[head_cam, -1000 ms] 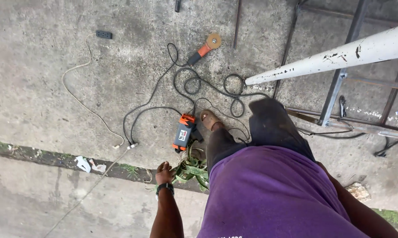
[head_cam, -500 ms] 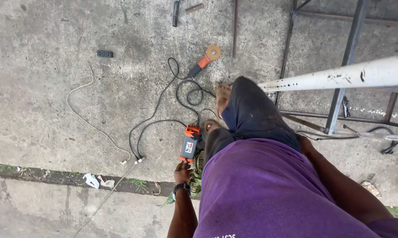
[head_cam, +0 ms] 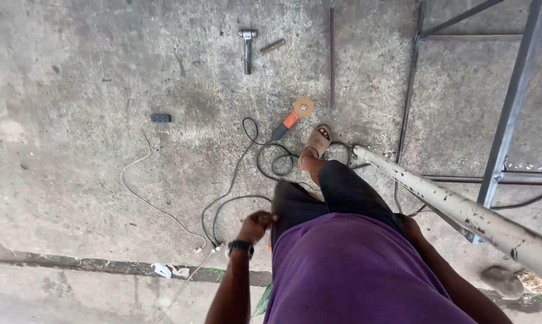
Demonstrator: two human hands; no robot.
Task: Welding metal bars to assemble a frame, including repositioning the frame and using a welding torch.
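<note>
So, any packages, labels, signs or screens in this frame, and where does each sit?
No signs or packages clearly in view.
Wristwatch: on the left wrist, dark band; its face is too small to tell if it is a screen.
White scraps: crumpled bits by the concrete seam at the bottom, possibly wrappers; too small to tell.

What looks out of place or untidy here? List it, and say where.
Black cable lies in loose tangled loops on the concrete, right beside the person's sandalled foot. An angle grinder, a hammer and a thin rod lie scattered around it. Scraps of litter sit in the floor crack.
</note>
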